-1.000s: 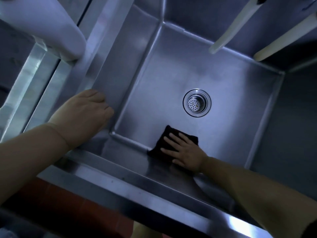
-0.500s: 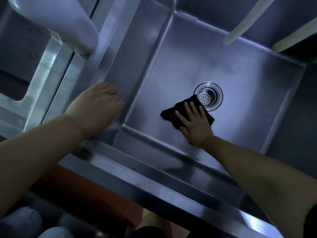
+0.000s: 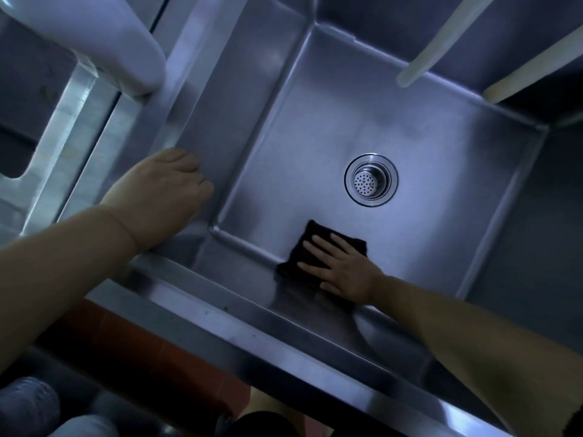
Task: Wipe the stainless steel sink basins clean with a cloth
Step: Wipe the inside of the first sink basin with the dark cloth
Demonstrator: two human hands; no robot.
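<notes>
Head view: my right hand [image 3: 342, 269] flat, grip open, presses cloth [image 3: 315, 257] at basin [image 3: 426, 137] floor's near edge; left hand [image 3: 164, 193] curled on rim. Cloth may bunch, skipping the seam.

Commercial kitchen wash-up area, deep stainless steel sink basin [image 3: 315, 121], perforated drain strainer [image 3: 370, 179], neighbouring basin [image 3: 25, 89], red tiled floor [image 3: 151, 357]

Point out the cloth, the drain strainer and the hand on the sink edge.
cloth [image 3: 303, 244]: head view, bare far corner beyond the fingers.
drain strainer [image 3: 366, 183]: head view, perforated centre.
left hand [image 3: 164, 190]: head view, back of the hand, on the basin's left rim.
</notes>
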